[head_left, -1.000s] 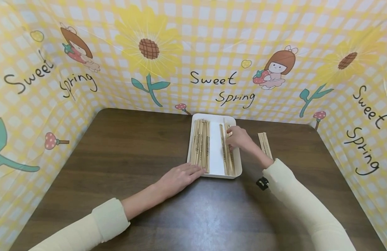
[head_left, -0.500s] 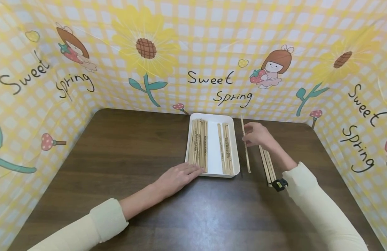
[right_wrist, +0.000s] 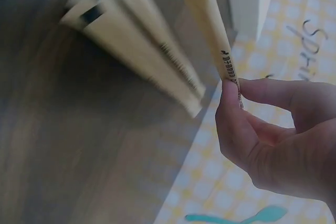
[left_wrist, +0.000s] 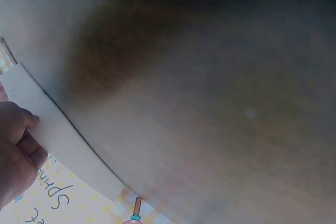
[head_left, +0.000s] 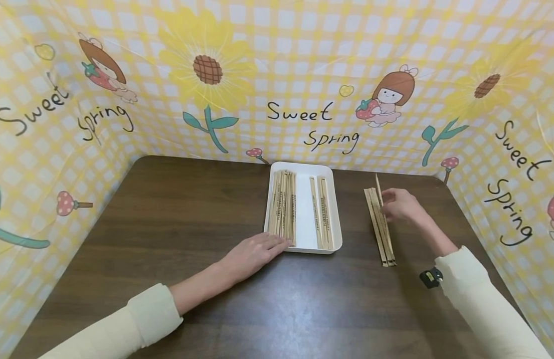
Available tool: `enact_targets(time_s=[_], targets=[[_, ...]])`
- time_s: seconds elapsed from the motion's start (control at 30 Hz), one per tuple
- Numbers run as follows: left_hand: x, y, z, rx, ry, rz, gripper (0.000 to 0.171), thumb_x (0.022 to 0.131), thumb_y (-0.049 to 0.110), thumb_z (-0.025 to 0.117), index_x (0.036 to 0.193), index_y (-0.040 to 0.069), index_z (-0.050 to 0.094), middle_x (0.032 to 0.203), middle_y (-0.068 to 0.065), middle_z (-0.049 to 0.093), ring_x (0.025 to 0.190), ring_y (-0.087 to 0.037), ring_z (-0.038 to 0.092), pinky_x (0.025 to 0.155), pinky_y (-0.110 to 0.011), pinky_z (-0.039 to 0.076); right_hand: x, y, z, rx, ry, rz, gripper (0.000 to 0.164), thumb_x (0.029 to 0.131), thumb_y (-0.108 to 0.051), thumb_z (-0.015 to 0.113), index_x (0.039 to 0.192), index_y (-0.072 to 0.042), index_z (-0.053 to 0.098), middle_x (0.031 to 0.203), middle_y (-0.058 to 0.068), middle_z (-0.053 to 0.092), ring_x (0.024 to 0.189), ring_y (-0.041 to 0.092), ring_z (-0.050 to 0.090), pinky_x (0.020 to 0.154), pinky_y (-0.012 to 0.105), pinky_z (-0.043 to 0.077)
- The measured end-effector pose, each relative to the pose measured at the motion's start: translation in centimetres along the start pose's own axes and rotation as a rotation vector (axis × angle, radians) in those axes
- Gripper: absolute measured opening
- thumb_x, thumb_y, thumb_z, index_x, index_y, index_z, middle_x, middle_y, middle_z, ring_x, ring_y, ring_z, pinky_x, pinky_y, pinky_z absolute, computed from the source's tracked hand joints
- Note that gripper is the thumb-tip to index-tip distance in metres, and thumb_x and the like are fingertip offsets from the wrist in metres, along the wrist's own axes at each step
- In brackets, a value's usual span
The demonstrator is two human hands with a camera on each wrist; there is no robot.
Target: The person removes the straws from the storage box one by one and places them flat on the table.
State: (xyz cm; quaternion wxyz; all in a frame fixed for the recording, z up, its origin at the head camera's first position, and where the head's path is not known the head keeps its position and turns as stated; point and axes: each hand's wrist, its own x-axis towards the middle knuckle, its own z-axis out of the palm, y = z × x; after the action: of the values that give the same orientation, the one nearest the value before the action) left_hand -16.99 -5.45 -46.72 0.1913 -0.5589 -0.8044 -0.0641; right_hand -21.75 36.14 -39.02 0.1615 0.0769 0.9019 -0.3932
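Observation:
My right hand point(head_left: 400, 205) pinches a slim paper-wrapped straw point(right_wrist: 223, 40) between thumb and fingers. It stands just right of a small bundle of like wrapped straws point(head_left: 376, 224) on the table. At the tray's near left corner my left hand point(head_left: 254, 254) grips the rim, its fingers over the edge by the straw ends; in the left wrist view the thumb point(left_wrist: 29, 120) lies against the white wall. The white tray point(head_left: 305, 217) holds a thick row of wrapped straws point(head_left: 283, 207) at left and a few point(head_left: 323, 214) at right. Wrappers hide their contents.
The dark wooden table point(head_left: 191, 199) reaches back to a yellow checked cloth point(head_left: 277, 60) that rises behind and along both sides. The tray's far end stands close to the cloth.
My right hand lifted a wrapped straw from the tray's right row and carried it right to the bundle on the table. My left hand stayed at the tray's corner.

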Motion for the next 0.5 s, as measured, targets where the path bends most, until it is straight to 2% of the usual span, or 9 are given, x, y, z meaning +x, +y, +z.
enact_targets(time_s=[0.2,0.5], targets=[[-0.1,0.0,0.1,0.005,0.011,-0.004,0.047,0.088,-0.003,0.069,0.135,0.000,0.060,0.126,-0.012,0.066,0.117,-0.022,0.062,0.100,-0.039,0.048,0.1,2.4,-0.4,-0.032,0.021,0.028,0.059,0.090,0.003,0.060,0.142,0.016,0.035,0.117,0.034,0.059,0.075,0.020,0.068,0.072,0.034,0.060],[-0.1,0.0,0.1,-0.003,0.008,-0.005,0.047,0.088,-0.002,0.069,0.135,0.000,0.060,0.127,-0.012,0.065,0.118,-0.023,0.061,0.101,-0.040,0.048,-0.1,3.9,0.5,-0.005,0.011,0.030,0.057,0.091,0.005,0.059,0.141,0.019,0.036,0.113,0.034,0.061,0.080,0.024,0.068,0.070,0.035,0.060]])
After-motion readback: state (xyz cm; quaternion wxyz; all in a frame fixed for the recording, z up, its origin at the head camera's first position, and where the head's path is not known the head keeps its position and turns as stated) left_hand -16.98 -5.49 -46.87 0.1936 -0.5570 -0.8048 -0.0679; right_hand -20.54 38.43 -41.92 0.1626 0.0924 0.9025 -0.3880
